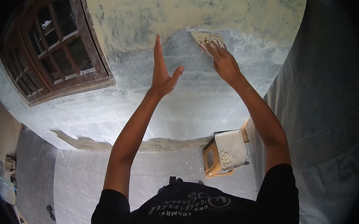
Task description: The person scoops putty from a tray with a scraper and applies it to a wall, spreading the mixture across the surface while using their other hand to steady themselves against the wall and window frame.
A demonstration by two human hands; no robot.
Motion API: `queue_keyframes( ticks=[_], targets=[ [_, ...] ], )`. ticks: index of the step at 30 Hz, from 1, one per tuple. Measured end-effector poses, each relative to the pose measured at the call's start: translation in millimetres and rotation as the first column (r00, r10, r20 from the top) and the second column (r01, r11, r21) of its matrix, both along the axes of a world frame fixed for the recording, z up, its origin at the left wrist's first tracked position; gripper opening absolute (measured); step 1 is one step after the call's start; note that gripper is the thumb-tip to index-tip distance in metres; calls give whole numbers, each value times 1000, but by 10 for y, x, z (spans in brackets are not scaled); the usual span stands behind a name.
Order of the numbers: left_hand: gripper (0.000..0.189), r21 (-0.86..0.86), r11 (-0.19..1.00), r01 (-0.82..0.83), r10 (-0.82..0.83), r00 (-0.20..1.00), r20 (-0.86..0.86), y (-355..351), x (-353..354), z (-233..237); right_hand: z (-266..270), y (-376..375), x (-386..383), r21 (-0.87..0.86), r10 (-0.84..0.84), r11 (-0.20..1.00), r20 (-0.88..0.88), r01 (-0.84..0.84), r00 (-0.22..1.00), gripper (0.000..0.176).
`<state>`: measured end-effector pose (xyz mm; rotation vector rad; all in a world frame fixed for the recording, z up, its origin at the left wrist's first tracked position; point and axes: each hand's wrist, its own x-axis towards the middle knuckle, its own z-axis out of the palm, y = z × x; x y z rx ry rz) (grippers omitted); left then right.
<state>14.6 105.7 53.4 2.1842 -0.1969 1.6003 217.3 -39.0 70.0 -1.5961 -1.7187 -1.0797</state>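
My right hand grips a flat scraper smeared with pale paste, its blade lying against the wall. The blade is at the border between yellowish paint above and a grey-white coated area below. To the left, my left hand is raised by the wall with fingers stretched upward and thumb apart, holding nothing. White specks show on its fingertips and thumb.
A white tray with lumpy paste sits on a yellow stool near the wall's foot. A brown-framed window is at the upper left. Plastic sheeting hangs on the right, and a pale sheet covers the floor.
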Motion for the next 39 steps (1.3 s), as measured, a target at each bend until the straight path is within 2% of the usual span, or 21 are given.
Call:
queue_keyframes(
  ticks=[4,7,10,12,13,15,16,18,19,21,31,34,36,37,39],
  targets=[
    [102,9,1000,14,-14,1000,-18,-109,76,-10,202,-121,-16,75,8,997,5,-8,1000,54],
    [102,1,1000,20,-20,1000,-21,-157,83,-39,244,-194,-54,67,-70,995,-66,74,995,49],
    [102,6,1000,15,-15,1000,-21,-135,59,-75,228,-260,-42,132,-146,981,5,144,989,43],
    [102,-1,1000,12,-12,1000,-20,-107,36,-81,206,-271,-13,124,-81,986,-229,112,970,34],
    [102,-9,1000,10,-10,1000,-20,-100,30,-83,225,-274,13,124,-79,986,-228,110,970,34],
    [102,-9,1000,9,-9,1000,-17,-97,29,-86,291,-275,71,231,54,973,-298,17,953,26],
    [102,-8,1000,10,-10,1000,-12,-99,27,-88,313,-286,89,230,55,973,-298,16,953,26],
    [102,-8,1000,8,-8,1000,-15,-121,35,-99,343,-304,125,151,39,988,-494,42,868,27],
    [102,-8,1000,9,-9,1000,-16,-133,37,-100,322,-287,172,152,39,988,-495,42,868,27],
    [102,-1,1000,10,-10,1000,-13,-143,39,-103,269,-244,234,174,110,985,-582,-8,806,28],
    [100,-32,999,25,-25,1000,-7,-185,118,-138,79,-327,238,152,85,988,-621,13,779,26],
    [101,-41,998,43,-44,999,-25,-233,175,-175,-39,-392,295,174,143,984,-618,-43,773,26],
    [100,-41,998,48,-49,998,-41,-285,241,-239,-143,-454,332,145,146,988,-741,-56,655,30],
    [100,-41,998,53,-56,997,-54,-318,285,-284,-247,-478,397,146,146,988,-745,-54,650,30],
    [100,-47,997,59,-63,994,-90,-410,387,-413,-444,-551,454,234,253,966,-767,-109,590,29]
  ],
)
